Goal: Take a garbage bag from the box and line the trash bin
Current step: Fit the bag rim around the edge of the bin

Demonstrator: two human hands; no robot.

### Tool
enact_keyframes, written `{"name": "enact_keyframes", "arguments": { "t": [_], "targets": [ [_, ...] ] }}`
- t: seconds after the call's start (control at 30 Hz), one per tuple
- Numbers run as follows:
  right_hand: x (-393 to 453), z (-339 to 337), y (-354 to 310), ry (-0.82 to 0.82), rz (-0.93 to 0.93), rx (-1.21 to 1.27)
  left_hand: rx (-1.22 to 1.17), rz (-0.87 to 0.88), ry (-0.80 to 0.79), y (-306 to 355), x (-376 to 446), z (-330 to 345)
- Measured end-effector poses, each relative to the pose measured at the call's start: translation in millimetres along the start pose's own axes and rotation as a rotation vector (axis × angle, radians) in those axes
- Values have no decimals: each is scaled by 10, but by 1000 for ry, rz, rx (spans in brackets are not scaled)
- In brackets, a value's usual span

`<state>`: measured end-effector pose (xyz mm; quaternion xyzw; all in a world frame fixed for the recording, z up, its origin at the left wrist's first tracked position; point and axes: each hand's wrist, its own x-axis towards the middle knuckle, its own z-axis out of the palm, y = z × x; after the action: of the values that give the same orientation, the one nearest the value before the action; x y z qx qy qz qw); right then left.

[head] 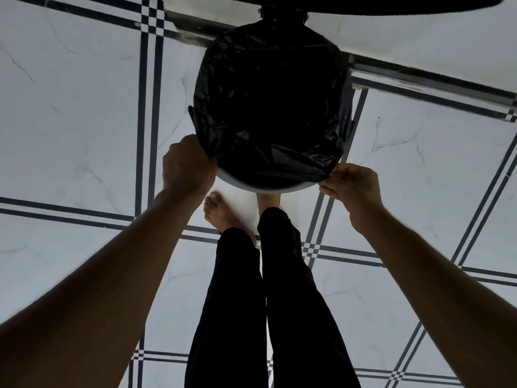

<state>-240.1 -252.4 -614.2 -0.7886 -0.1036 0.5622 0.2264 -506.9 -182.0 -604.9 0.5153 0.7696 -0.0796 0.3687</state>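
Observation:
A black garbage bag [272, 107] is spread over the mouth of a round trash bin whose pale rim [251, 187] shows only at the near edge. The bin stands on the floor straight ahead of my feet. My left hand [186, 165] grips the bag's edge at the bin's near left side, fingers curled over the plastic. My right hand [354, 189] pinches the bag's edge at the near right side. The box of bags is not in view.
White tiled floor [78, 121] with dark stripe lines lies all around. A dark curved edge of a table or lid [363, 4] hangs over the bin at the top. My bare feet [218, 211] and black trousers stand just behind the bin.

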Motion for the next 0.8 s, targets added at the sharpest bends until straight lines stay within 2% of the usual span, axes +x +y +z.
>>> {"name": "enact_keyframes", "arguments": {
  "t": [0.2,0.3,0.47,0.57,0.8],
  "targets": [
    [40,-34,50,-40,-12,-31,-21,128,-5,-107,47,14],
    [80,-10,76,-44,-40,-79,29,259,35,-226,46,35],
    [70,-59,17,-147,72,100,119,415,62,-364,81,29],
    [26,-78,15,-156,133,252,69,379,67,-339,39,47],
    [-61,118,36,39,71,69,-122,222,219,-184,-86,164]
  ]
}}
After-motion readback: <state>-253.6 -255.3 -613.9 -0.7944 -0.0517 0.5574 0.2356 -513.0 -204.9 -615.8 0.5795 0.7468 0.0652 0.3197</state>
